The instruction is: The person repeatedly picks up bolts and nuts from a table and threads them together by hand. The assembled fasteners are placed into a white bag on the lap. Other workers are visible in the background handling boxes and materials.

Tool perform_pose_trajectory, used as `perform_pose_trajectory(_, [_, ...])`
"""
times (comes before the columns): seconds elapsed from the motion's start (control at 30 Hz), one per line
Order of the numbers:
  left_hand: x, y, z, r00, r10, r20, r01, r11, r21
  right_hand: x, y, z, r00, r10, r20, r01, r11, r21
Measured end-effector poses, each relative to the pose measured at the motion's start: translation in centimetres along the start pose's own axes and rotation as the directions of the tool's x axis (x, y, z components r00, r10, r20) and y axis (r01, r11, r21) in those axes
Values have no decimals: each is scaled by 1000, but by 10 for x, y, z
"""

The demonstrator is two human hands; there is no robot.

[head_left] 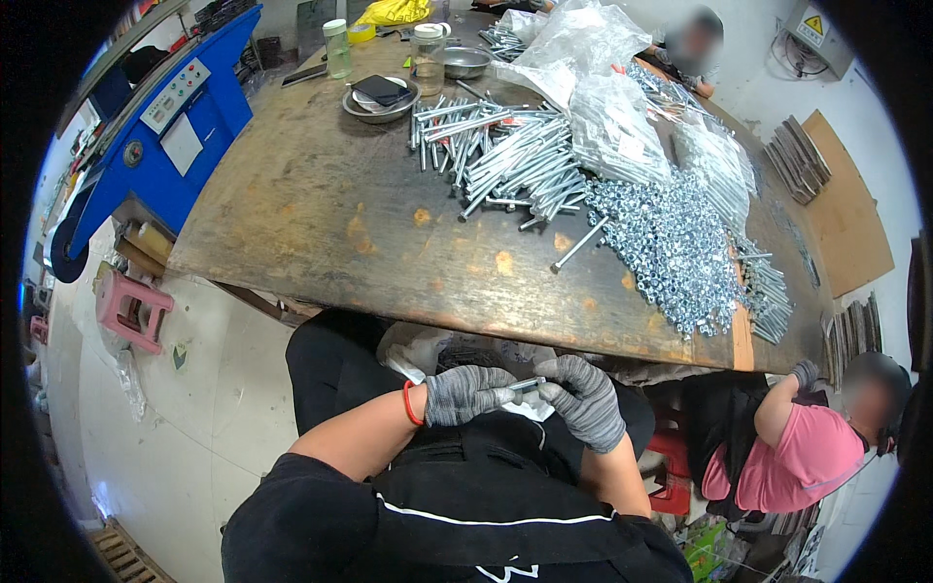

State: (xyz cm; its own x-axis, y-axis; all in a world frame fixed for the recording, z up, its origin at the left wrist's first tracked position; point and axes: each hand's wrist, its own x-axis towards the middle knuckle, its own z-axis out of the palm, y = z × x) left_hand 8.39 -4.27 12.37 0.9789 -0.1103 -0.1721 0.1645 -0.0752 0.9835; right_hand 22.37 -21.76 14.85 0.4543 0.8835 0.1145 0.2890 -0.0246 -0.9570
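Observation:
Above my lap, just below the table's front edge, both gloved hands meet at a small silver metal bolt (528, 384). My left hand (468, 394) is closed round it from the left, hiding most of its length. The fingers of my right hand (585, 400) pinch at its other end; whether a nut sits there is hidden. On the table, a heap of long silver bolts (525, 160) lies beyond my hands. To its right spreads a big pile of small silver nuts (666, 248). One single bolt (579, 245) lies apart, pointing toward the nuts.
Clear plastic bags (617, 121) cover more hardware on the wooden table (321, 223). Bowls (381, 100) and jars (337, 49) stand at the back. A co-worker in pink (802, 452) sits at right, another person (692, 49) far off. A pink stool (134, 309) stands left.

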Motion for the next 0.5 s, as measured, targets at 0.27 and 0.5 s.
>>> perform_pose_trajectory(0.27, [6, -12, 3, 999, -7, -40, 18, 963, 267, 3, -12, -7, 990, -108, 92, 130, 949, -289])
perform_pose_trajectory(0.5, [15, -12, 21, 982, 64, -176, 40, 847, 531, 0, 8, -1, 992, -107, -65, 50, 816, -576])
